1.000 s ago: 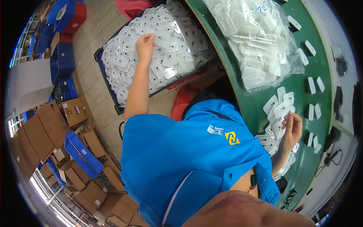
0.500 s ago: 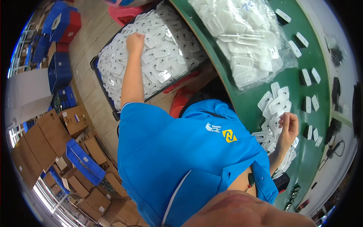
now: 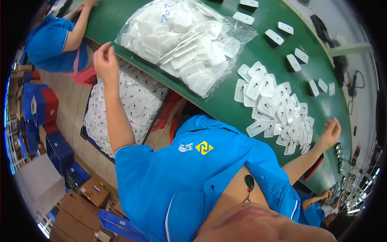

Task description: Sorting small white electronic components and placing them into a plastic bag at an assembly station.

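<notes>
Left hand (image 3: 107,60) half-curled near the bin (image 3: 83,132); right hand (image 3: 331,132) loosely bent, right of the white plates (image 3: 267,105) heaped on the green table (image 3: 230,99), probably for easy reach; whether either grips anything, I cannot tell; the far clear bag (image 3: 189,48) keeps more together.

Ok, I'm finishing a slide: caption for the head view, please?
Left hand near the bag, right hand beside the loose white plates on the green table.
</notes>
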The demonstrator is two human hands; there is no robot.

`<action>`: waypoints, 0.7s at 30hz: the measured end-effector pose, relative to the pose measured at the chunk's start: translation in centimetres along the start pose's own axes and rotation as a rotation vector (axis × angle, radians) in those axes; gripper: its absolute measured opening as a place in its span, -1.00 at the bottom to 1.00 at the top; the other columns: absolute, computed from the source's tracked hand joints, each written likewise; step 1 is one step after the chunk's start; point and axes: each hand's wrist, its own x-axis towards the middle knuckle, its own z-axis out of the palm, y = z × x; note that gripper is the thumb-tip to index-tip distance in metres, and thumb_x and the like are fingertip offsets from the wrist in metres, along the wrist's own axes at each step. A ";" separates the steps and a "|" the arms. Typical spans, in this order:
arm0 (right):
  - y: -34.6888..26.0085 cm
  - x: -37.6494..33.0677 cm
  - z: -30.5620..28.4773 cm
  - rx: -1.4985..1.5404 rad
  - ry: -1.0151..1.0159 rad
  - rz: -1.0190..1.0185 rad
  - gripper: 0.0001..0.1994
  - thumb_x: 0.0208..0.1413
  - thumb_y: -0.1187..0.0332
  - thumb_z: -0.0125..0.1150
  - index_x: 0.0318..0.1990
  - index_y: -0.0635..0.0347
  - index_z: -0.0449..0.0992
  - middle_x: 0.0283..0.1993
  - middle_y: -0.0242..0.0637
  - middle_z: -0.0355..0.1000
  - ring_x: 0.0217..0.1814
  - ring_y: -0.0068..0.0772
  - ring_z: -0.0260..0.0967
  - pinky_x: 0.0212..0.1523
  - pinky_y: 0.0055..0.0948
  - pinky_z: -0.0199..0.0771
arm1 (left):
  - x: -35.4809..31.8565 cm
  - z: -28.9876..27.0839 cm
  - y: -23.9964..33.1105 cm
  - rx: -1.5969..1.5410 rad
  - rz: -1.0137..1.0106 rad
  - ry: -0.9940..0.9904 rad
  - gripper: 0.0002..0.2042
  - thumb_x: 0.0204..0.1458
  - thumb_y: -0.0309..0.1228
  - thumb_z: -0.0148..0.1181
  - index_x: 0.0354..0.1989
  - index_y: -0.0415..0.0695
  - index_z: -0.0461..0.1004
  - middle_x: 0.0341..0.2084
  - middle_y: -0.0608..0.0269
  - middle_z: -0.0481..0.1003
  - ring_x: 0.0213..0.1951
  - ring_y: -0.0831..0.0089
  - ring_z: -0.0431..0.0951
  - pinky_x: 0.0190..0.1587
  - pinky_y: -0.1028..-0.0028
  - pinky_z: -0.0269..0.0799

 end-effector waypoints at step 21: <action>23.8 -4.8 -18.4 -0.902 -0.165 0.546 -0.66 -0.01 0.16 0.20 -0.25 0.31 0.52 -0.30 -0.17 0.51 -0.32 -0.21 0.44 -0.24 -0.38 0.41 | -0.5 14.0 19.4 0.334 0.699 -0.883 -0.86 -0.03 -0.49 0.04 -0.31 -0.18 0.49 -0.31 0.24 0.48 -0.22 0.24 0.41 -0.15 0.38 0.37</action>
